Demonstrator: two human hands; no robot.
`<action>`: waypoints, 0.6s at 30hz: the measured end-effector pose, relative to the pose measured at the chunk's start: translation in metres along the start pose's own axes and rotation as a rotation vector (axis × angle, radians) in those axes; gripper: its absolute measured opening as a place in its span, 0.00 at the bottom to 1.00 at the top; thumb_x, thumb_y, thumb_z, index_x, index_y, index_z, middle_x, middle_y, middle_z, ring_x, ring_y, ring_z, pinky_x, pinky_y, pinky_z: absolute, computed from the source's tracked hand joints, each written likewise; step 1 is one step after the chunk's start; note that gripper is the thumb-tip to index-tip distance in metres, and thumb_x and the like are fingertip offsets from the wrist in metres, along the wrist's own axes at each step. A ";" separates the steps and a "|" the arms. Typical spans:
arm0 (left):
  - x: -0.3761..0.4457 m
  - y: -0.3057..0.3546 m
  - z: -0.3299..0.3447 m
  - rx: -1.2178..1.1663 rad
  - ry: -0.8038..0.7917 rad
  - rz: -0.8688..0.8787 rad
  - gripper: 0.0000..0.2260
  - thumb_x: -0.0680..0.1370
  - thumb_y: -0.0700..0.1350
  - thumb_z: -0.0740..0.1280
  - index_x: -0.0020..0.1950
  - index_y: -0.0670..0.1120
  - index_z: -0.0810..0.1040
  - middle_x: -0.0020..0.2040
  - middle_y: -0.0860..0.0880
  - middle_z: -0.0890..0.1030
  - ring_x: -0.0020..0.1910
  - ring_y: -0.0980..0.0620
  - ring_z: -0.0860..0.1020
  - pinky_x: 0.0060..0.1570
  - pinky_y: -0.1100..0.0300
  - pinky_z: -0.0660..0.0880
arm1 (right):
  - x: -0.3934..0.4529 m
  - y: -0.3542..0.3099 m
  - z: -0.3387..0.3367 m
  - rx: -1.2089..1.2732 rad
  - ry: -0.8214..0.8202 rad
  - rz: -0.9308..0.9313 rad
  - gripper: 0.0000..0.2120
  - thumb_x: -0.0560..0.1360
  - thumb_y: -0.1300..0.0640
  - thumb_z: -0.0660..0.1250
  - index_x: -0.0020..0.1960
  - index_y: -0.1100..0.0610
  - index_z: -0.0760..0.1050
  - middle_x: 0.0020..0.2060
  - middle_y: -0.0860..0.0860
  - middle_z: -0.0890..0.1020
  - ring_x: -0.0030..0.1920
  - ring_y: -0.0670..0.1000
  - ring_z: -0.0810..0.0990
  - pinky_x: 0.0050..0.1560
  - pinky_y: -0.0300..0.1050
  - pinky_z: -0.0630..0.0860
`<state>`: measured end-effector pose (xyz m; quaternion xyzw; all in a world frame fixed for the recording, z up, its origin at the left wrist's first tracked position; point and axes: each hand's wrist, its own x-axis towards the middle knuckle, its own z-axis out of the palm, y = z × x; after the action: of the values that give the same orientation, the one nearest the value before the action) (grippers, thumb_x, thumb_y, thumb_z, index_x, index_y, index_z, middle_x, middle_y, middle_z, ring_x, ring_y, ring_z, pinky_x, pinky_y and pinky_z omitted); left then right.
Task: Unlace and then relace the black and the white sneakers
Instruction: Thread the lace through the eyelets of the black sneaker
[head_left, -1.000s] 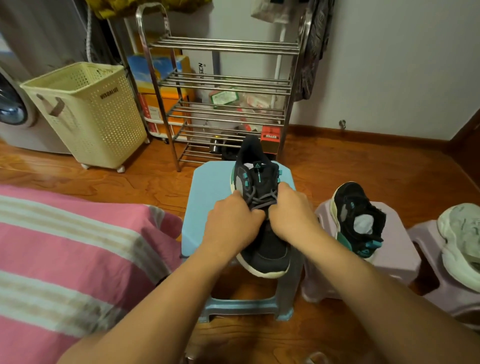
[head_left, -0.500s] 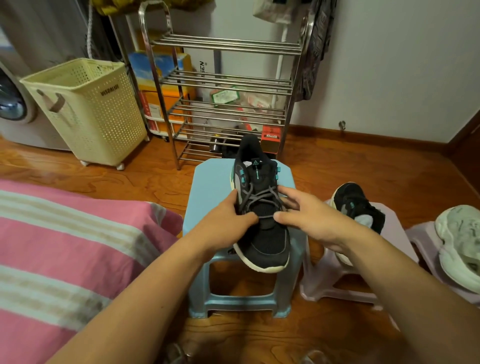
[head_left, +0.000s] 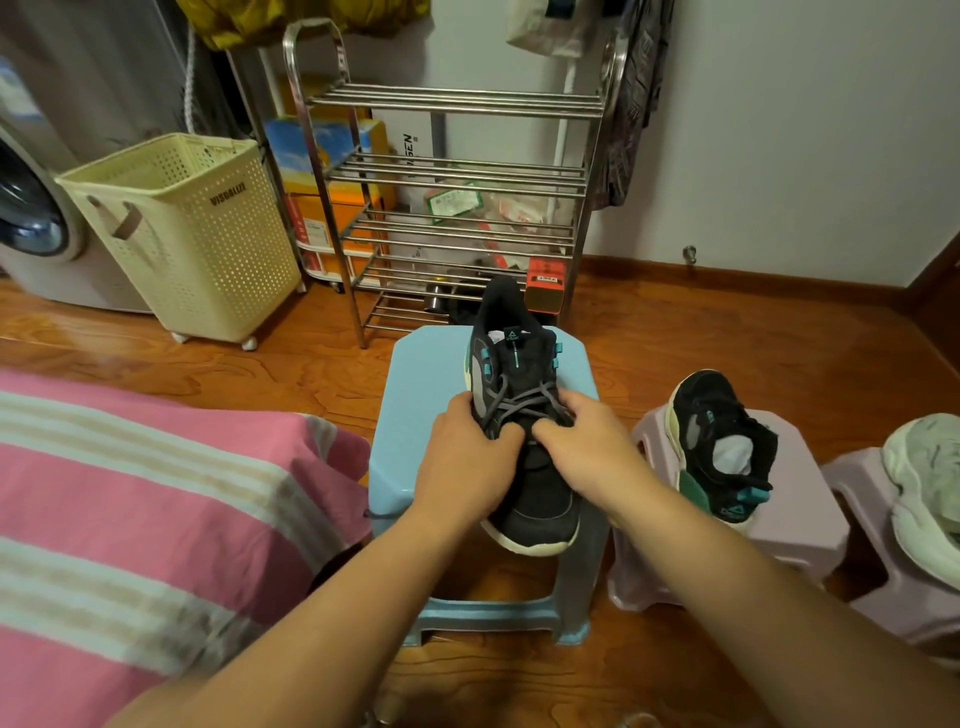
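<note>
Directly ahead of us, a black sneaker (head_left: 519, 415) with teal accents lies on a light blue plastic stool (head_left: 421, 415), its toe pointing toward us and hanging over the stool's near edge, its heel toward the far wall. Grey laces (head_left: 524, 402) cross over its middle. Our left hand (head_left: 467, 462) grips the shoe's left side, thumb curled in against the laces. Our right hand (head_left: 587, 447) meets it from the right, fingers bent over the laces; we cannot tell whether they pinch a strand or only press on it.

To the right, a second black sneaker (head_left: 722, 447) sits on a pale lilac stool (head_left: 800, 519), its opening facing us. Further right, at the picture's edge, a white sneaker (head_left: 924, 478) rests on another lilac stool (head_left: 872, 525).

On the near left lies a pink blanket (head_left: 130, 519) with pale stripes. Beyond the blue stool stands a metal shoe rack (head_left: 447, 171), with a cream laundry basket (head_left: 192, 234) to its left and part of a washing machine (head_left: 31, 218) at the far left. The floor (head_left: 675, 338) is reddish wood.
</note>
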<state>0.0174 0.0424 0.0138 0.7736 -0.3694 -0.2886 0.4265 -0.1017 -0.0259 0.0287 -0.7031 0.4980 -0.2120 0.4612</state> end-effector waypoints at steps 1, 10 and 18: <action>0.000 0.000 0.000 0.077 0.016 0.021 0.18 0.78 0.50 0.67 0.67 0.50 0.73 0.56 0.52 0.80 0.55 0.49 0.79 0.57 0.49 0.77 | 0.001 0.000 0.002 -0.067 0.013 0.001 0.14 0.79 0.57 0.64 0.63 0.47 0.76 0.50 0.47 0.83 0.52 0.51 0.81 0.49 0.46 0.79; 0.011 -0.016 -0.028 0.212 -0.107 0.175 0.10 0.79 0.54 0.70 0.54 0.49 0.76 0.58 0.52 0.76 0.58 0.53 0.75 0.58 0.56 0.74 | 0.011 0.011 -0.040 -0.276 -0.186 -0.092 0.08 0.78 0.48 0.70 0.56 0.48 0.80 0.48 0.45 0.84 0.50 0.45 0.81 0.54 0.44 0.77; 0.018 -0.010 -0.073 -0.187 -0.161 0.081 0.08 0.84 0.50 0.64 0.49 0.46 0.76 0.46 0.48 0.86 0.46 0.48 0.84 0.51 0.51 0.77 | 0.010 -0.002 -0.063 -0.018 0.027 -0.150 0.11 0.82 0.53 0.64 0.46 0.52 0.83 0.33 0.48 0.79 0.34 0.47 0.75 0.41 0.47 0.75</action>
<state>0.0862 0.0633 0.0370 0.6890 -0.4049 -0.3654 0.4773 -0.1443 -0.0623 0.0598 -0.7397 0.4518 -0.2508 0.4310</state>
